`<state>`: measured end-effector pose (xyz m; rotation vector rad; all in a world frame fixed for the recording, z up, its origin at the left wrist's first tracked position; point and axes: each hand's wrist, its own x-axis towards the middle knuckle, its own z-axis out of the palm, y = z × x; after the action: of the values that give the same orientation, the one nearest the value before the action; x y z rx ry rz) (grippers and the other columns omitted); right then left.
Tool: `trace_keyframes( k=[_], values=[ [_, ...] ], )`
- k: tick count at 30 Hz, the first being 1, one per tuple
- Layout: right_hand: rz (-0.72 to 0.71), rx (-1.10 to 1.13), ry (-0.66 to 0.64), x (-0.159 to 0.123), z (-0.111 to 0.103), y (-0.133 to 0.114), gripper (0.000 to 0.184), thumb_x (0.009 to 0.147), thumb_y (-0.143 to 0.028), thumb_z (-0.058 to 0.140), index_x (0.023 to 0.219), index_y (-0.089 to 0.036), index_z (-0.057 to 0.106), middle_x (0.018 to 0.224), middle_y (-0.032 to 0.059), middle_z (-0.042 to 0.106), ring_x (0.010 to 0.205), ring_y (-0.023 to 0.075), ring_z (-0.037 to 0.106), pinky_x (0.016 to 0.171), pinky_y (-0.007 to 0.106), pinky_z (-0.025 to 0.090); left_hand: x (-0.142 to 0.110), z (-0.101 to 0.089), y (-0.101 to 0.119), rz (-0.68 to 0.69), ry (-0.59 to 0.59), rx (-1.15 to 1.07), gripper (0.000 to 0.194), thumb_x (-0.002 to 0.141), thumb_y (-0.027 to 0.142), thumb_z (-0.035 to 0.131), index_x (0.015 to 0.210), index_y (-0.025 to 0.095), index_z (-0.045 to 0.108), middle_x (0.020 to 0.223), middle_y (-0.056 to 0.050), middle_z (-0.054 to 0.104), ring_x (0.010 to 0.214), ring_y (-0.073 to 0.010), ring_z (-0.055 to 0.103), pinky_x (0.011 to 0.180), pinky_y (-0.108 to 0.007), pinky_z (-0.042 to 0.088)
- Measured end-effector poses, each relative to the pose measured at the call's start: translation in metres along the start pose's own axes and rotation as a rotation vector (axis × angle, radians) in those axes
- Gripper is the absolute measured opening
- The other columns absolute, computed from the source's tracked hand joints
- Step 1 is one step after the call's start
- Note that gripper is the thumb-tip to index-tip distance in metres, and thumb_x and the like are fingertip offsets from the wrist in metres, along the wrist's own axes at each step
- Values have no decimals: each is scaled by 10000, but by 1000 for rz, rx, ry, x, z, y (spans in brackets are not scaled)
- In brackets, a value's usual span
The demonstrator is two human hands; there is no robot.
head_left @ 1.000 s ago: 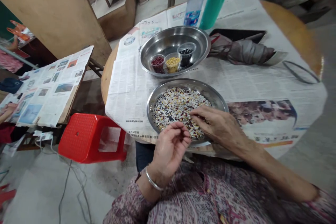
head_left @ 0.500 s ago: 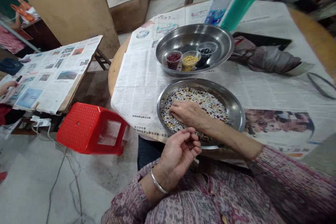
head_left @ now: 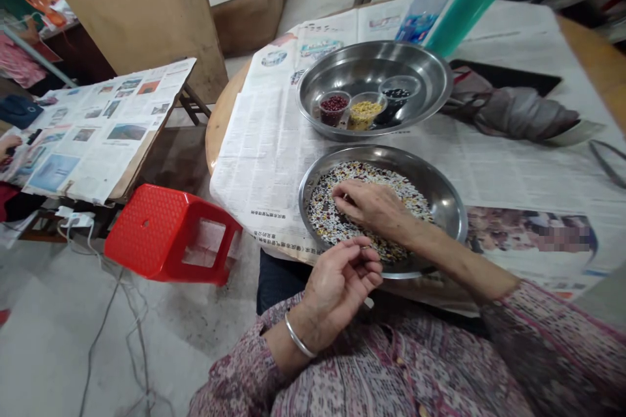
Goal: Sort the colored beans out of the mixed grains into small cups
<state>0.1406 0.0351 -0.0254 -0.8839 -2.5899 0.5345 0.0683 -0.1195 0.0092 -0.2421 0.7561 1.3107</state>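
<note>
My right hand (head_left: 374,207) reaches into the nearer steel basin (head_left: 450,208), its fingertips pinched together at the surface of the mixed grains (head_left: 337,172). White, dark red, yellow and black pieces lie scattered through that mix. In front of the basin's near rim, my left hand (head_left: 342,283) is turned palm up, fingers curled in and thumb close to the index finger. Whatever lies inside either hand's fingers is too small or hidden to make out. Farther back, another steel basin (head_left: 313,81) holds clear cups of red beans (head_left: 334,107), yellow kernels (head_left: 364,114) and black beans (head_left: 398,96).
Newspaper (head_left: 254,163) covers the round table. Behind the far basin stand a water bottle (head_left: 430,3) and a green tube (head_left: 474,3); a grey bundled cloth (head_left: 528,111) lies right. A red stool (head_left: 161,231) and cables (head_left: 132,313) are on the floor at left.
My right hand has shifted a little rightward over the grains, its fingers still pinched. My left hand keeps nearly the same curled pose. The whole view has swung slightly.
</note>
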Motion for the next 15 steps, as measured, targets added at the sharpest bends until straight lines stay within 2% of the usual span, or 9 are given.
trace_keyframes(
  k=[4, 7, 9, 11, 15],
  values=[
    [183, 479, -40, -6, -12, 0, 108, 846, -284, 524, 797, -218, 595, 658, -4, 629, 593, 145, 577, 599, 283, 444, -1, 6, 3, 23, 16, 17, 144, 882, 119, 588, 970, 81, 695, 871, -83, 694, 737, -107, 663, 682, -190, 504],
    [240, 690, -53, -12, -18, -1, 133, 803, -349, 580, 763, -222, 585, 632, -16, 587, 565, 142, 542, 544, 283, 432, -3, 11, 5, 102, 9, 31, 188, 912, 168, 591, 1019, 82, 719, 1009, -121, 718, 889, -146, 695, 796, -227, 531],
    [230, 706, -49, -16, -20, 0, 156, 793, -372, 605, 751, -222, 595, 640, -11, 584, 574, 143, 529, 542, 287, 426, -4, 12, 5, 138, -1, 37, 205, 926, 187, 588, 1040, 84, 724, 1047, -129, 721, 941, -161, 697, 856, -252, 533],
    [221, 652, -37, -17, -20, 3, 151, 805, -368, 598, 762, -224, 612, 652, -3, 602, 586, 150, 537, 551, 292, 426, -4, 10, 4, 117, -10, 48, 209, 919, 187, 598, 1044, 80, 726, 1032, -128, 722, 927, -163, 697, 871, -266, 529],
    [104, 424, -26, -10, -13, 10, 141, 861, -309, 551, 836, -225, 661, 774, 26, 697, 694, 172, 614, 670, 312, 466, -4, 5, 0, 68, -9, 58, 186, 866, 184, 663, 1004, 78, 729, 920, -96, 714, 800, -131, 672, 794, -243, 517]
  ],
)
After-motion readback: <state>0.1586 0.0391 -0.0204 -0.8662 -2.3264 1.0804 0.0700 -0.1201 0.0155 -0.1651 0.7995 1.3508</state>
